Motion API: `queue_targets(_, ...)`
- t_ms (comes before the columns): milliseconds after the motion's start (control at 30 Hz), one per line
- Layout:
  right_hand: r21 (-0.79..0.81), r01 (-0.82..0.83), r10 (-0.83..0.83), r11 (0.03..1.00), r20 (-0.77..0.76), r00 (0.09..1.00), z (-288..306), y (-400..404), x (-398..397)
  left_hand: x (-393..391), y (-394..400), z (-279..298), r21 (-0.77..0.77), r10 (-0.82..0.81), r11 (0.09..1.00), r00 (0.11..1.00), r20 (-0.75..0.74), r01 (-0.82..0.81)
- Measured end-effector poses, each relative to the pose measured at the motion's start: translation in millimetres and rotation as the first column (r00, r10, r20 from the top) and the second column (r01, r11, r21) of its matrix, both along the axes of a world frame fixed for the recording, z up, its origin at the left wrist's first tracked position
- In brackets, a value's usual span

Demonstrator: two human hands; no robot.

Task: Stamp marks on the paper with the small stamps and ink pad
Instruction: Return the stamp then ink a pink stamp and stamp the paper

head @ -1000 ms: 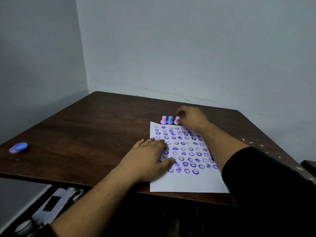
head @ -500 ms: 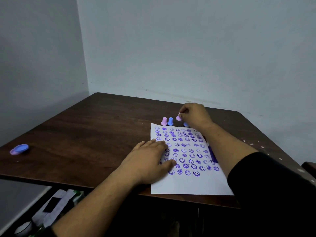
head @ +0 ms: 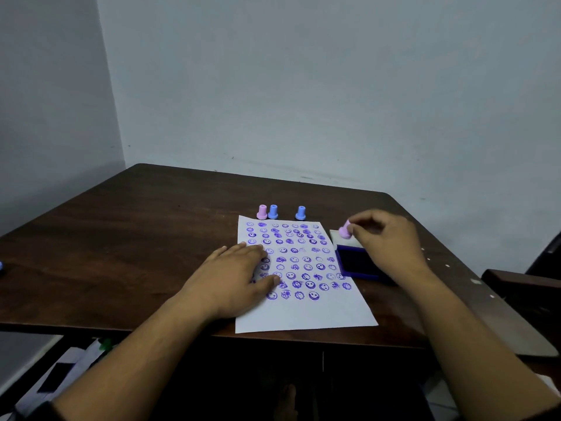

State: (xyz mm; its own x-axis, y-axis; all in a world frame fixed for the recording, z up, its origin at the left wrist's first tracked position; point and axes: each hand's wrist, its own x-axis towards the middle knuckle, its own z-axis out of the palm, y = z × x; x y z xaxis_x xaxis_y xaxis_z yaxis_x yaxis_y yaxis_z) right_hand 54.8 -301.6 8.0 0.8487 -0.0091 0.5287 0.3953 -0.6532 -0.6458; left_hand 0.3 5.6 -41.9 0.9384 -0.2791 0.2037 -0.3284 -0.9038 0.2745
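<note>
A white paper (head: 306,314) covered in several rows of purple smiley marks lies on the dark wooden table (head: 136,238). My left hand (head: 233,278) rests flat on the paper's left side, fingers spread. My right hand (head: 385,238) pinches a small pink stamp (head: 344,230), held tilted above the far end of the open ink pad (head: 356,262), which sits just right of the paper. Three more stamps stand beyond the paper's far edge: a pink one (head: 262,212), a blue one (head: 273,211) beside it, and another blue one (head: 300,213) further right.
A blue-and-pink lid-like object (head: 1,266) lies at the table's far left edge. Grey walls meet behind the table. A dark piece of furniture (head: 522,287) stands at the right. Papers and clutter (head: 60,372) lie on the floor below left.
My right hand lifted the pink stamp from the row beyond the paper and carried it right, over the ink pad. The second blue stamp and the ink pad are uncovered. My left hand stayed put.
</note>
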Motion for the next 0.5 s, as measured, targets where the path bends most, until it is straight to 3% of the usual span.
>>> queue_targets(133,-0.042,0.077,-0.078,0.996,-0.015,0.997,-22.6,-17.8,-21.9,0.4,0.2,0.9,0.012,0.003,1.0,1.0,-0.013,-0.002)
queue_targets(500,-0.139,0.074,-0.074,0.987,0.003,0.997,-42.3,-20.8,-23.9,3.6,2.0,-2.0,0.009,0.0,1.0,1.0,0.002,0.0)
